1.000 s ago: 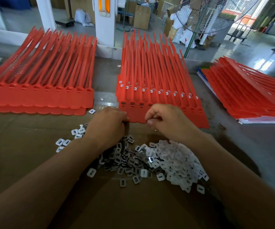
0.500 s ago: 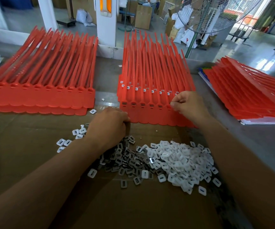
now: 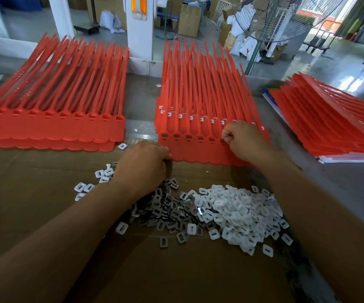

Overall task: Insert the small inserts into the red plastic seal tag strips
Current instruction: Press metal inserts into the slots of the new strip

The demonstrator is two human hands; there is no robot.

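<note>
A stack of red seal tag strips (image 3: 198,106) lies in the middle, heads toward me. Several heads of its top sheet (image 3: 189,149) hold small grey inserts. My right hand (image 3: 244,141) pinches a small insert against a head of that sheet, right of the filled ones. My left hand (image 3: 142,167) rests closed at the sheet's near left corner, over the pile of grey metal inserts (image 3: 168,211). White plastic inserts (image 3: 240,217) are heaped to the right of the grey ones.
Another red strip stack (image 3: 52,110) lies at the left, a third (image 3: 334,119) at the right on white papers. Brown cardboard (image 3: 176,272) covers the near table. Loose white inserts (image 3: 84,186) lie left of my arm. A fan (image 3: 272,20) stands behind.
My right hand left the insert pile and went up and right to the top sheet's heads, now pressing an insert there. My left hand stayed put.
</note>
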